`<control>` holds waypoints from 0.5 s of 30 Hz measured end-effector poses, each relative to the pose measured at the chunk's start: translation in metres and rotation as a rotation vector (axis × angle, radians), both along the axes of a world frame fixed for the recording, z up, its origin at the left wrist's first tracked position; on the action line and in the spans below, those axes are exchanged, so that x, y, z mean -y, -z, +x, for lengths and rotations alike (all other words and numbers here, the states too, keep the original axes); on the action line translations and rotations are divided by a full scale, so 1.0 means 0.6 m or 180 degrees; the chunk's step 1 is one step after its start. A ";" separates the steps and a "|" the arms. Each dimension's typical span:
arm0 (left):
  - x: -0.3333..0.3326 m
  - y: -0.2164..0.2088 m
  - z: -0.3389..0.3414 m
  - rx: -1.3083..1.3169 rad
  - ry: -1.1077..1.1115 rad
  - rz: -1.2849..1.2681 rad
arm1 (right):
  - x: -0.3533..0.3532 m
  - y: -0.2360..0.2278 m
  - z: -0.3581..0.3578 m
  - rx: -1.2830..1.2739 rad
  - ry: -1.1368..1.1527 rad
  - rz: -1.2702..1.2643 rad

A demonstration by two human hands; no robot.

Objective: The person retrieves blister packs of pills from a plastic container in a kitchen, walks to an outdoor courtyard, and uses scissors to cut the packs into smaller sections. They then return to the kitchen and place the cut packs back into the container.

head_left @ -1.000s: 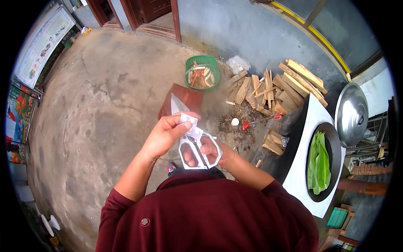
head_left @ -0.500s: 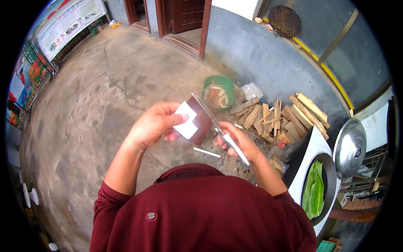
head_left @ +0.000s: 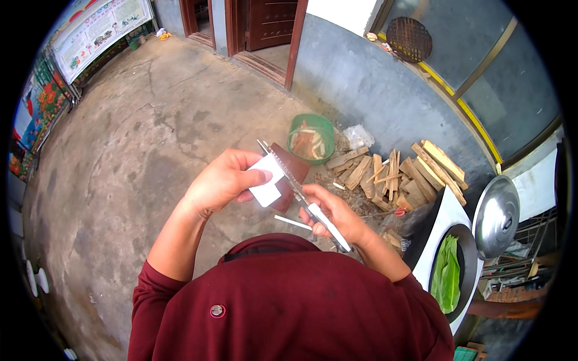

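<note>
My left hand [head_left: 226,180] pinches a white piece of paper or card [head_left: 263,195], with the thumb flat on top. A stepped notch shows in its lower right edge. My right hand [head_left: 334,219] is closed round the white-and-black handles of what look like scissors [head_left: 288,174]. Their long metal blades have a toothed edge and point up and left, lying against the paper's right edge. Whether they bite into it I cannot make out. Below the hands lies a thin white strip [head_left: 293,222].
A brown flat-topped thing [head_left: 295,168] is below the scissors. Beyond it stand a green bucket [head_left: 311,139] and a pile of split firewood [head_left: 391,177]. At right, a wok [head_left: 468,253] holding a large green leaf [head_left: 447,275] sits beside a metal lid [head_left: 497,209].
The scissors have moved left, from beside the paper to its right edge, with my right hand following. My left hand still pinches the paper, slightly lower.
</note>
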State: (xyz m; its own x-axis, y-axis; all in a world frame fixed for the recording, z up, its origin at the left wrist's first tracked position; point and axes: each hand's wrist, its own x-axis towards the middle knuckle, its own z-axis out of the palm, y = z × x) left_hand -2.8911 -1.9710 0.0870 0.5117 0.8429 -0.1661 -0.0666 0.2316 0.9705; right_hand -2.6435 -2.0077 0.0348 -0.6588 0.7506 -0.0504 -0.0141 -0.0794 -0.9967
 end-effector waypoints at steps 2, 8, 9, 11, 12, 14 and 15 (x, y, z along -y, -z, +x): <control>-0.002 0.001 -0.006 -0.0005 0.0003 0.0031 | -0.001 0.000 -0.009 0.0067 0.0045 0.0088; -0.012 0.007 -0.031 -0.0008 0.0031 -0.0067 | -0.003 0.015 -0.035 0.0079 0.0156 0.0020; -0.014 0.007 -0.036 0.0008 0.0038 -0.0107 | -0.003 0.016 -0.039 0.0073 0.0201 0.0043; -0.023 0.014 -0.049 0.0073 0.0196 -0.0107 | -0.003 0.020 -0.046 0.0062 0.0293 0.0087; -0.026 0.019 -0.056 0.0101 0.0257 -0.0109 | -0.005 0.020 -0.050 0.0169 0.0334 -0.0086; -0.029 0.027 -0.061 0.0136 -0.0042 -0.0063 | -0.010 0.020 -0.057 0.0388 0.0411 -0.0431; -0.033 0.031 -0.064 0.0162 -0.0186 -0.0016 | -0.014 0.027 -0.065 0.0283 0.0499 -0.0315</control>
State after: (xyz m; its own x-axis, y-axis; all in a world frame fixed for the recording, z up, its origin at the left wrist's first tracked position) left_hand -2.9297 -1.9513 0.0687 0.4696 0.8708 -0.1454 -0.1292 0.2307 0.9644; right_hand -2.6823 -1.9992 0.0188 -0.5239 0.8322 -0.1818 0.0536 -0.1808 -0.9821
